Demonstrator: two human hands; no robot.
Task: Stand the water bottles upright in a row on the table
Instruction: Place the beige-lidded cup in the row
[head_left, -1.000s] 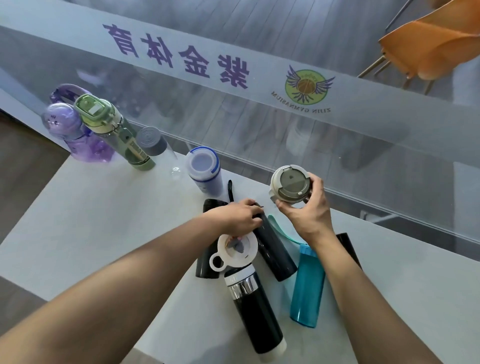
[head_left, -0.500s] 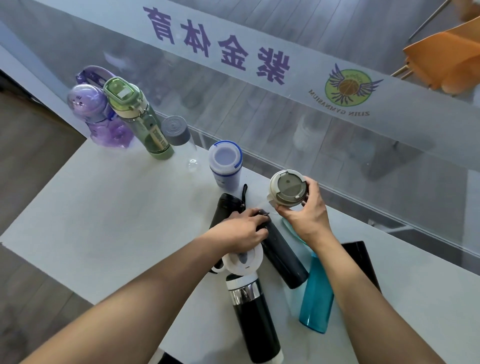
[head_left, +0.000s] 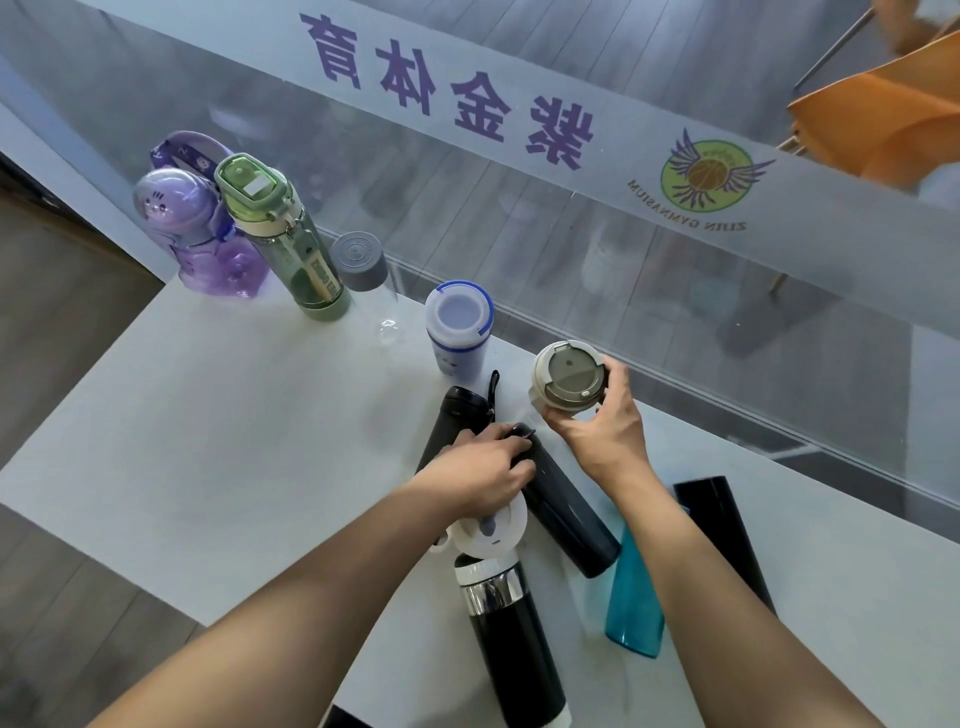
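Along the back of the white table (head_left: 208, 441) stand a purple bottle (head_left: 208, 244), a green bottle (head_left: 291, 249), a clear bottle with a grey cap (head_left: 363, 275) and a white and blue bottle (head_left: 460, 327). My right hand (head_left: 597, 426) grips a beige-lidded bottle (head_left: 569, 382), lid towards me, just right of that row. My left hand (head_left: 483, 467) grips the top of a dark grey bottle (head_left: 566, 514) lying flat. Also lying down are a black bottle with a strap (head_left: 457, 415), a black bottle with a white lid (head_left: 514, 639), a teal bottle (head_left: 636, 597) and a black one (head_left: 722, 535).
A glass partition (head_left: 675, 312) with a printed band runs right behind the table's far edge. Beyond it stands an orange chair (head_left: 883, 119). The table's left corner drops to a wooden floor (head_left: 52, 322).
The view shifted, moving the scene right and down in frame. My hands have kept their holds on the beige-lidded bottle and the dark grey bottle, with little motion.
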